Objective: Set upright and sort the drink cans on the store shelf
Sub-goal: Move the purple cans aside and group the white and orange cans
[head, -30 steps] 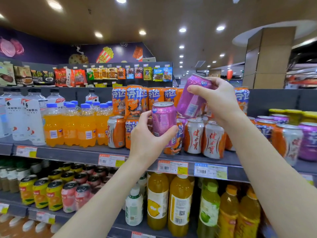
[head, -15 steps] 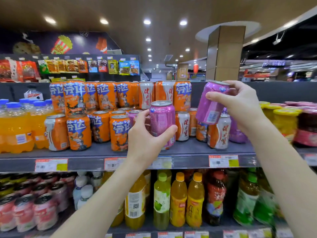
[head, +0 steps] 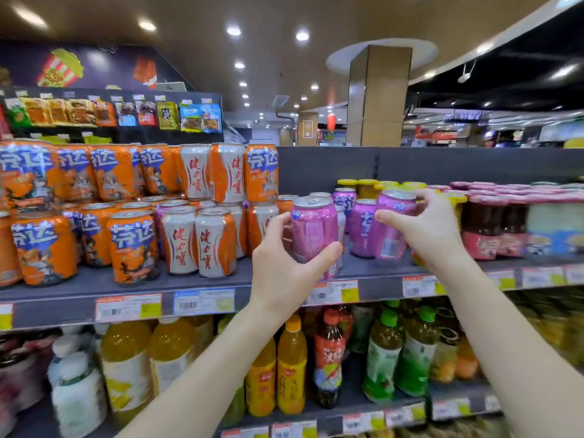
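Now L hand (head: 281,267) grips purple can (head: 313,229), R hand (head: 433,229) 2nd can (head: 390,230).

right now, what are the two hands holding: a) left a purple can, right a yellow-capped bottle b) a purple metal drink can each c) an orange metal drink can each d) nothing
b: the left hand grips one purple metal drink can, and the right hand holds a second purple can.
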A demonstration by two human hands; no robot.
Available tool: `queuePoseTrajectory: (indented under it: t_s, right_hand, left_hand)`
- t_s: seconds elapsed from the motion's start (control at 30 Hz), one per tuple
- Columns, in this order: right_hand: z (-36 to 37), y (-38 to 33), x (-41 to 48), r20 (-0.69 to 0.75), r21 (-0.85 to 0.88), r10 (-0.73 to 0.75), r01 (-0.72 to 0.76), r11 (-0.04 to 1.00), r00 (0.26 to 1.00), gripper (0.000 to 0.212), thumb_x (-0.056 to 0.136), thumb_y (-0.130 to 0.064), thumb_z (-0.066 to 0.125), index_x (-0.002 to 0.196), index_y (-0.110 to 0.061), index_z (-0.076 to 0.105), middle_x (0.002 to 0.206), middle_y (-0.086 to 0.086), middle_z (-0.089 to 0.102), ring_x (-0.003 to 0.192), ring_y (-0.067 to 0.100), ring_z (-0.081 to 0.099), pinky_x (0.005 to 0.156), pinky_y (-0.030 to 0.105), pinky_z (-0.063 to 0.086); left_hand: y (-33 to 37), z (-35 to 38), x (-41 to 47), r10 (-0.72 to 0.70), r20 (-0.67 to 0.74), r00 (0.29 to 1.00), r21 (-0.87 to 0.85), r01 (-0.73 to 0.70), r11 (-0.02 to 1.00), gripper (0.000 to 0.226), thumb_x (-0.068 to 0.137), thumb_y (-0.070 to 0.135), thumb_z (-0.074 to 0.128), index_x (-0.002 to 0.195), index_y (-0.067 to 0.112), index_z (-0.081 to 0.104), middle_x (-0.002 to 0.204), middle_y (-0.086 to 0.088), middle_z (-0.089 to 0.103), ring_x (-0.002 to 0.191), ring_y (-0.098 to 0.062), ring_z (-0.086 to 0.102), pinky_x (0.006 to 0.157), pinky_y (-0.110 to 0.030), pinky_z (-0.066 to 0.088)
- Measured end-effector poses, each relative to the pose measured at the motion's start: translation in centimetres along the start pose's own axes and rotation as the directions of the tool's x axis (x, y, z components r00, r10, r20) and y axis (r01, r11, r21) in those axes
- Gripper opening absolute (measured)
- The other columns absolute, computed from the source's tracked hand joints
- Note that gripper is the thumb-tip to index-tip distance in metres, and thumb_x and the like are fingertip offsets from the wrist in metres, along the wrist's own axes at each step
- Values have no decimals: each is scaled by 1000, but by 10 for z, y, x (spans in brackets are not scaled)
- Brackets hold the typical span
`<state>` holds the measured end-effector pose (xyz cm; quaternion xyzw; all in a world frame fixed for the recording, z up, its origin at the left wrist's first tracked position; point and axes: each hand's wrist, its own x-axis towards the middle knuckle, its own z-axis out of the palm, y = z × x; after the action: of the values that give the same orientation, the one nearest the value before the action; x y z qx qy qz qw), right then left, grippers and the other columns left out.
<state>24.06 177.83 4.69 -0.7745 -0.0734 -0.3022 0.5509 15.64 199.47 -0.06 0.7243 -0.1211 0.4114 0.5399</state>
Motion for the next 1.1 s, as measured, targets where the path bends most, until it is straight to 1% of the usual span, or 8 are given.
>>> queuePoseTrajectory:
  t_s: [0.13, 0.3, 0.4, 0.63, 0.7, 0.8, 0.97, 1.1]
  right_hand:
    - [6, 17, 4, 28, -82, 2, 0, 997, 1000, 76, 64, -38, 93, 130, -15, 62, 114, -1, 69, 102, 16, 65, 95, 36, 52]
    - [15, 31, 6, 75, -138, -52, 62, 988, 996, 75, 81, -33, 85, 144, -12, 51, 122, -2, 63, 102, 5, 52, 78, 9, 38]
    - [18, 33, 7, 90, -173, -84, 98, 980, 992, 72, 87, -30, 78, 149, -10, 47, 137, 4, 62, 115, 11, 58, 85, 14, 38]
    - [12, 33, 17, 189, -329, -95, 154, 932, 977, 71, 97, -29, 66, 157, -10, 33, 141, 11, 61, 127, 27, 57, 89, 26, 44]
    - [9, 35, 19, 238, -352, -60, 144, 925, 969, 72, 99, -32, 62, 158, -10, 27, 139, 12, 61, 124, 29, 58, 82, 26, 42]
    - [5, 36, 24, 306, -366, 2, 116, 923, 952, 76, 102, -40, 56, 161, -12, 19, 147, 11, 55, 130, 30, 55, 88, 31, 47]
    - [-2, 36, 25, 299, -308, 24, 73, 948, 954, 59, 104, -40, 51, 155, -13, 39, 146, 7, 57, 129, 27, 56, 94, 34, 48]
    - [-12, 24, 12, 177, -154, 6, 22, 988, 984, 38, 100, -24, 55, 136, -15, 60, 128, 3, 67, 105, 15, 58, 87, 31, 48]
  left_hand:
    - [1, 26, -5, -24, 14, 1000, -28, 25, 999, 63, 72, 34, 92, 125, 21, 60, 104, 18, 70, 94, 4, 66, 77, -9, 48]
    - [3, 55, -11, -40, 52, 998, -39, 42, 998, 65, 74, 37, 91, 129, 25, 58, 109, 16, 70, 98, 0, 67, 77, -12, 51]
    - [6, 71, -14, -40, 61, 997, -39, 43, 998, 63, 75, 36, 90, 129, 25, 59, 110, 16, 70, 99, 1, 66, 76, -10, 50]
    - [5, 101, -14, -40, 63, 997, -21, 42, 999, 69, 76, 38, 88, 136, 24, 56, 120, 14, 67, 105, 1, 64, 80, -10, 51]
    - [3, 105, -14, -47, 65, 997, -19, 48, 999, 68, 77, 42, 87, 136, 26, 56, 121, 15, 67, 106, 0, 64, 83, -14, 54]
    - [4, 109, -13, -67, 69, 995, -43, 70, 997, 64, 79, 45, 85, 134, 27, 57, 120, 14, 68, 108, -2, 65, 88, -25, 58]
    - [11, 110, -10, -52, 63, 997, -33, 55, 998, 55, 80, 45, 84, 127, 28, 60, 113, 15, 69, 102, -2, 66, 82, -21, 57]
    - [12, 110, -6, -56, 53, 997, -10, 56, 998, 63, 77, 39, 87, 132, 29, 57, 114, 18, 69, 102, 3, 64, 79, -12, 53]
